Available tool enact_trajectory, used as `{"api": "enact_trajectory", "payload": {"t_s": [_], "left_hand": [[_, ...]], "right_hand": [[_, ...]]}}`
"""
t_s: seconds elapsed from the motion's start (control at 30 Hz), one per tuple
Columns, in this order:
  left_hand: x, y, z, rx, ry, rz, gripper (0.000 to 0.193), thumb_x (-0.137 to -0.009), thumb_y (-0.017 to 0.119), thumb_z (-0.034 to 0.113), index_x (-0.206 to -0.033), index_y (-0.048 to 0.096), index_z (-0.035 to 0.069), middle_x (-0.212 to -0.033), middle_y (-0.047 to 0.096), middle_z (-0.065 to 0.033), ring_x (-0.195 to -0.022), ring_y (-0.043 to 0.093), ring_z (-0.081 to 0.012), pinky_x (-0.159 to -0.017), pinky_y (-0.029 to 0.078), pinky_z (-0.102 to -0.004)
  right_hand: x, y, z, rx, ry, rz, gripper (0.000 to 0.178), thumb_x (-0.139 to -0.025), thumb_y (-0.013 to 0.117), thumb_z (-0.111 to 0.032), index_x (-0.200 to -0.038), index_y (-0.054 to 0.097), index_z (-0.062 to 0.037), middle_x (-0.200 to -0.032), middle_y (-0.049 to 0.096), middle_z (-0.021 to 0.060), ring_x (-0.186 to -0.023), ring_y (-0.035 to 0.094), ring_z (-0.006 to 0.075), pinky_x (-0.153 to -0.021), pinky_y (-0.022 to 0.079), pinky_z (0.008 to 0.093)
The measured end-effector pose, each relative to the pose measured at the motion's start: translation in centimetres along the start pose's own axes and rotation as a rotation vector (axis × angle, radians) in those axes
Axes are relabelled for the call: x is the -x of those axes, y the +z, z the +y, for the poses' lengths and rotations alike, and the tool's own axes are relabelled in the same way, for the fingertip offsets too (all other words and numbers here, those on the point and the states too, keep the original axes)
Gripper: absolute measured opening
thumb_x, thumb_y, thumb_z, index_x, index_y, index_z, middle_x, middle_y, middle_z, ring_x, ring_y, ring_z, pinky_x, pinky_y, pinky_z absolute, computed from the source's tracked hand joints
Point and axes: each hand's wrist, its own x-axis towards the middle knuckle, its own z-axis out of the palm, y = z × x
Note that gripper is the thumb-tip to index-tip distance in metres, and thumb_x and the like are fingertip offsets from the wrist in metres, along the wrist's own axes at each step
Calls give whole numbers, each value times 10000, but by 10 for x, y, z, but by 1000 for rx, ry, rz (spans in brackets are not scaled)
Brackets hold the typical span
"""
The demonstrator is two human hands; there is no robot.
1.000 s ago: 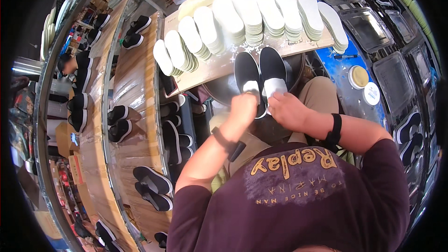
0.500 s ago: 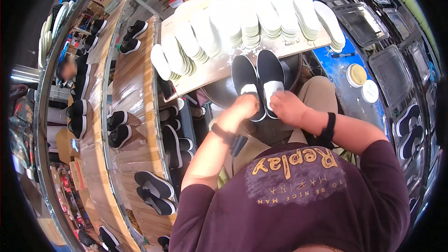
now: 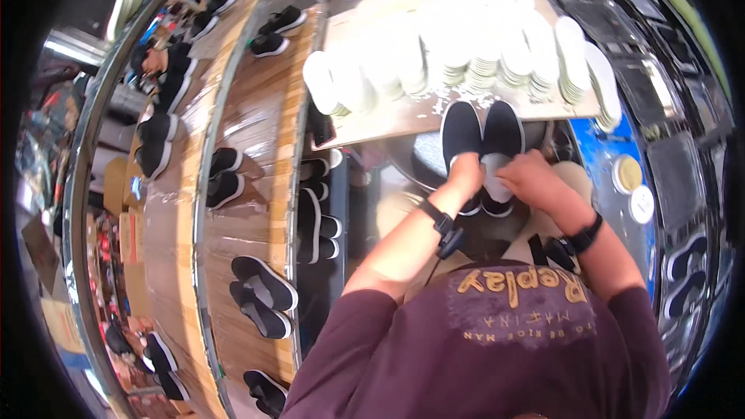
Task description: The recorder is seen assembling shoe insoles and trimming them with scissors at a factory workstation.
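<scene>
A pair of black slip-on shoes with white soles stands side by side in front of me, toes pointing away. My left hand [image 3: 466, 174] is closed at the opening of the left shoe [image 3: 462, 130], its fingers partly hidden. At the right shoe [image 3: 503, 126], a pale insole [image 3: 494, 173] shows in the opening. My right hand [image 3: 529, 177] pinches at this insole's right edge, fingers bent inward. Just beyond the toes, stacks of white insoles [image 3: 570, 58] stand in a row on a board [image 3: 365, 133].
Wooden shelves [image 3: 256, 116] at left carry several black shoes [image 3: 264, 295]. Under the board is a round dark basin [image 3: 419, 159]. On a blue surface [image 3: 605, 151] at right stand two round lidded containers [image 3: 627, 174]. Clear plastic trays [image 3: 675, 171] line the far right.
The whole view has shifted, so the scene sits farther right. My left hand now covers the left shoe's opening, where a white insole showed before. My right hand stays at the right shoe.
</scene>
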Motion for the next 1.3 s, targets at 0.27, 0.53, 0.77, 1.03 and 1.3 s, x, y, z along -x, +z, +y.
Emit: {"api": "enact_trajectory", "payload": {"t_s": [0.27, 0.53, 0.77, 1.03, 1.3], "left_hand": [[105, -136, -57, 332, -205, 322, 252, -838, 645, 222, -738, 568, 5, -625, 545, -79, -602, 509, -170, -541, 420, -375], [-9, -398, -257, -74, -22, 1065, 214, -861, 636, 162, -967, 645, -23, -682, 596, -85, -629, 574, -186, -614, 492, -352], [-84, -384, -230, 758, -28, 976, 269, -959, 472, 31, -1215, 509, -41, -962, 642, -127, -776, 648, -207, -706, 570, -321], [-19, -103, -97, 355, 136, 339, 165, -934, 553, 67, -994, 663, -41, -908, 680, -94, -875, 638, -163, -831, 495, -289], [71, 15, -86, -120, 388, 26, 481, -679, 569, 2, -1153, 611, 67, -1104, 616, -145, -1120, 539, -308, -1135, 180, -525]], "right_hand": [[85, -26, 38, -154, 376, 229, 131, -819, 640, -97, -922, 697, -40, -847, 663, 167, -798, 611, 359, -704, 469, 422], [105, -21, 10, -129, 600, 28, 119, -799, 656, -150, -883, 716, -91, -815, 667, 152, -763, 639, 354, -687, 513, 429], [127, -26, 14, 16, 690, 77, 123, -821, 633, -200, -834, 715, -108, -740, 648, 168, -720, 628, 370, -665, 507, 462], [188, -33, 58, 33, 860, 175, 138, -831, 578, -198, -772, 633, -86, -763, 624, 173, -747, 610, 392, -653, 493, 487], [410, -61, 133, 345, 1539, 391, 397, -751, 724, -178, -1129, 636, -95, -1183, 578, 161, -1069, 589, 341, -900, 491, 416]]}}
